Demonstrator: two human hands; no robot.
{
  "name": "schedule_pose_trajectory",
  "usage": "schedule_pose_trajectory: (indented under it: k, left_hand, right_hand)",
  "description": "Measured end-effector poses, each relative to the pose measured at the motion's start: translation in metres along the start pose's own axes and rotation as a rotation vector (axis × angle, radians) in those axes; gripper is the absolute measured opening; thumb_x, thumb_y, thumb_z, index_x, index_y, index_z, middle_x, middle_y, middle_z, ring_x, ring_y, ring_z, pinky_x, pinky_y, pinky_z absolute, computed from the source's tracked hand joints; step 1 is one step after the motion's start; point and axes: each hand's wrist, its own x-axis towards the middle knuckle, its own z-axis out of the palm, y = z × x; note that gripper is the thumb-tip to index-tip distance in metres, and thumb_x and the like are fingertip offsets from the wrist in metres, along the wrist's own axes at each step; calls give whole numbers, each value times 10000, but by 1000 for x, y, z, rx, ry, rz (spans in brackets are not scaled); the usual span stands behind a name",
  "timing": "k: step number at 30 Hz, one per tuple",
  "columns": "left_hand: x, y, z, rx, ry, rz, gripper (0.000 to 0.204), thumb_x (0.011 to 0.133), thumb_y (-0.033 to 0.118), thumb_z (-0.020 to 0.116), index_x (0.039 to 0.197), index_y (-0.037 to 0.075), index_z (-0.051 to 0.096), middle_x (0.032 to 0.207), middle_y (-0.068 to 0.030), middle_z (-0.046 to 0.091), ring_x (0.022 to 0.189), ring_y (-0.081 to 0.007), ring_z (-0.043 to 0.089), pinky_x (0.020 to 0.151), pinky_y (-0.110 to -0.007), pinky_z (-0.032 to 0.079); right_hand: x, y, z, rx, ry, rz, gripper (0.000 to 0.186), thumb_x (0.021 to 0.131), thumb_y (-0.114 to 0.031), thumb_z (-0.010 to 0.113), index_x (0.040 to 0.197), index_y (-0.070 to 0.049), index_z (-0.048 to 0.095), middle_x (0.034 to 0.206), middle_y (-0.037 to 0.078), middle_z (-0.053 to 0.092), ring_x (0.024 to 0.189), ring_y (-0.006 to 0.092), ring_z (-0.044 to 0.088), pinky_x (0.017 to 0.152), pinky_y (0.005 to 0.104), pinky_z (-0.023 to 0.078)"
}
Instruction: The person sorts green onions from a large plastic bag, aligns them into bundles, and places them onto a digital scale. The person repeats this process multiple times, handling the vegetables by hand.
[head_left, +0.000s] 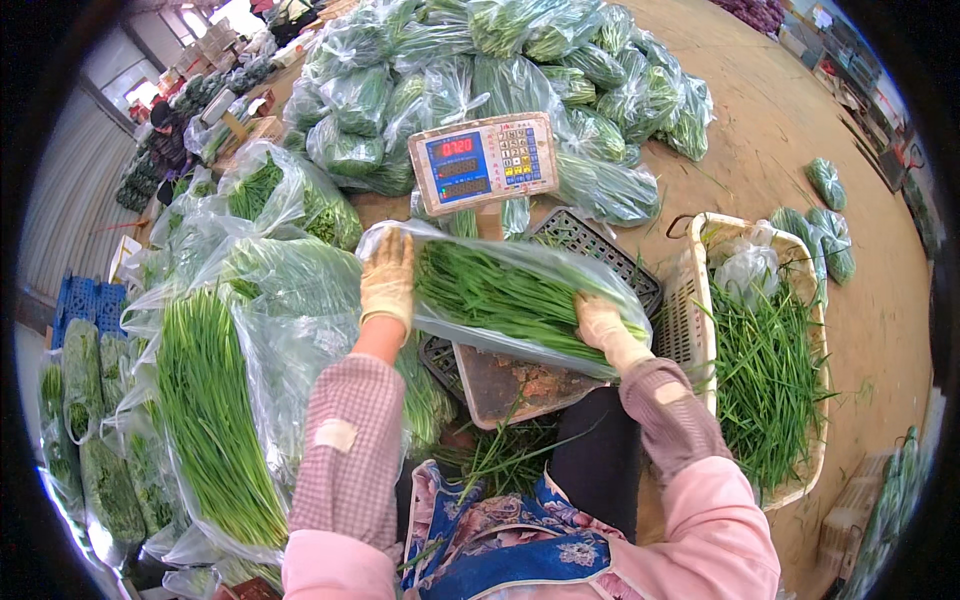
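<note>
A long bunch of green garlic chives [500,295] lies in a clear plastic bag [440,327] above a digital scale. At the bag's left end, my gloved left hand [387,275] grips the plastic; its thumb is hidden. Toward the right end, my gloved right hand [601,327] is closed on the chives, its fingers partly hidden among the blades. Below the bag shows the scale's worn pan [525,388]. A dark plastic crate [600,250] sits behind and under it. The scale's display head [483,162] stands just beyond the bag.
At right stands a cream plastic basket [700,330] of loose chives [765,375]. More bagged chives [215,400] crowd the left side. A heap of filled bags [500,80] rises behind the scale. Another person [168,145] is at far left. Several filled bags [830,245] lie beyond the basket.
</note>
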Motion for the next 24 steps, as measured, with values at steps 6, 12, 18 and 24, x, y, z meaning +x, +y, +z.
schedule_pose_trajectory:
  k: [6, 12, 18, 24]
  left_hand:
    - [-23, -7, -32, 207, 23, 19, 690, 824, 27, 409, 1414, 236, 119, 1458, -95, 180, 1332, -226, 220, 1015, -441, 246]
    - [-51, 3, -67, 200, -14, 249, 610, 802, 220, 538, 1339, 55, 301, 1350, -169, 348, 1288, -248, 292, 1033, -392, 242]
    - [-127, -27, -138, 58, -117, 334, 324, 749, 278, 617, 860, -26, 611, 865, -204, 624, 1075, -310, 502, 1004, -373, 300]
    - [-166, -32, -181, -138, 157, 458, 110, 747, 162, 577, 729, 54, 567, 628, -119, 570, 698, -291, 582, 789, -409, 443]
  right_hand:
    - [-9, -20, -79, 325, -230, -7, 790, 687, -373, 677, 1292, 5, 339, 1191, 226, 503, 1097, 338, 495, 918, 377, 401]
    - [-18, 84, -41, 275, 125, 311, 443, 795, -343, 552, 1096, -18, 551, 1067, 206, 578, 1027, 322, 537, 876, 390, 423]
    - [-87, 72, -182, -47, -7, 404, 320, 833, -256, 478, 929, 6, 635, 951, 203, 623, 908, 317, 601, 814, 375, 474]
    - [-77, 104, -249, -360, 68, 326, 245, 759, -210, 547, 841, -6, 657, 908, 211, 621, 867, 336, 600, 767, 402, 471]
